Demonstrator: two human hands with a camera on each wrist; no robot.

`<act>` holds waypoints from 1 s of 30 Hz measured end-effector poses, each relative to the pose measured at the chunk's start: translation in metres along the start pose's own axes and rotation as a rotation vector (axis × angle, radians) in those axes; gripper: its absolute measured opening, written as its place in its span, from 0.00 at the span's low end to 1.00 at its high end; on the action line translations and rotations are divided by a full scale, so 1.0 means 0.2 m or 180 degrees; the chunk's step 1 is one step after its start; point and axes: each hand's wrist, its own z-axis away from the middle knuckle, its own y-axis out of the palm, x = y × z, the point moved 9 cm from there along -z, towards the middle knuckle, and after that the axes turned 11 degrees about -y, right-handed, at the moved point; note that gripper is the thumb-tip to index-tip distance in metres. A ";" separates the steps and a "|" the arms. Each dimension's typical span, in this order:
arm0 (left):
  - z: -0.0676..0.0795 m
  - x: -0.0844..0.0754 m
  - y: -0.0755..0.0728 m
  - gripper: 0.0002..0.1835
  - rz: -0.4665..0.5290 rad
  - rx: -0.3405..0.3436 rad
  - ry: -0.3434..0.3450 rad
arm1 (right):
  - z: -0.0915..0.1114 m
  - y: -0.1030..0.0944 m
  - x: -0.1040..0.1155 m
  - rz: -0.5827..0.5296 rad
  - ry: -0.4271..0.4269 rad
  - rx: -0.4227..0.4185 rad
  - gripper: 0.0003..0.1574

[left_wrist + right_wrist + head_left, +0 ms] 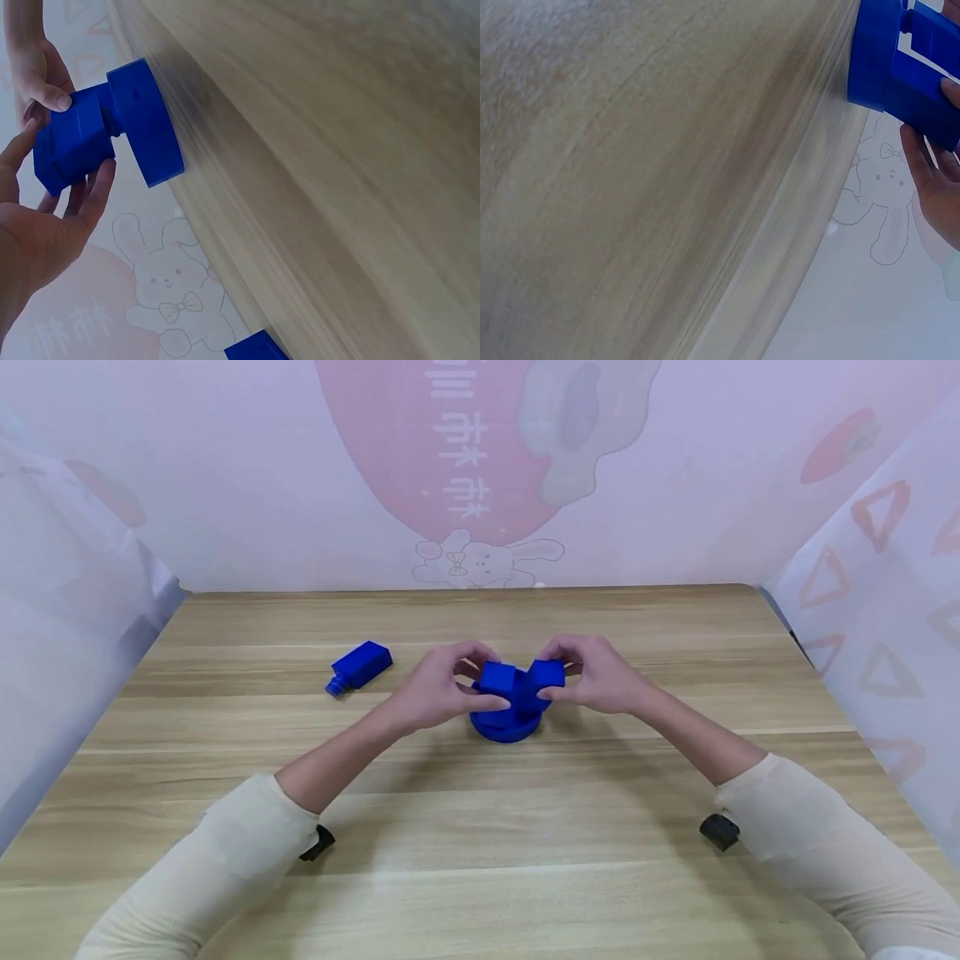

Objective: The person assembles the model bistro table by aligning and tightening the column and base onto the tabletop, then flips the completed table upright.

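Observation:
My left hand (438,687) grips a blue square-bodied bottle (497,677), thumb in front and fingers behind. In the left wrist view this bottle (75,142) has its narrow neck pointing down at a round blue base (148,124). My right hand (596,675) pinches a second blue square-ended block (548,673) the same way. Seen from the right wrist, that block (921,105) meets the round base (871,56) at its lower end. Both pieces stand side by side over the base (506,728), which rests on the table.
Another blue rectangular bottle (363,665) with a threaded neck lies on its side, left of my left hand. The wooden table (480,860) ends at a printed curtain (262,502) behind, with more curtain on both sides.

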 end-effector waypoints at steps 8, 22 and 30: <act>0.00 -0.01 -0.01 0.25 -0.0340 -0.0391 -0.0140 | 0.00 0.00 0.00 -0.0002 0.0041 0.0001 0.19; -0.01 -0.08 0.08 0.23 -0.0306 0.0191 0.0178 | 0.00 0.00 0.00 -0.0020 0.0040 0.0020 0.19; 0.02 -0.11 0.15 0.19 -0.0396 0.0746 0.0578 | 0.00 0.00 0.01 -0.0010 0.0031 0.0034 0.19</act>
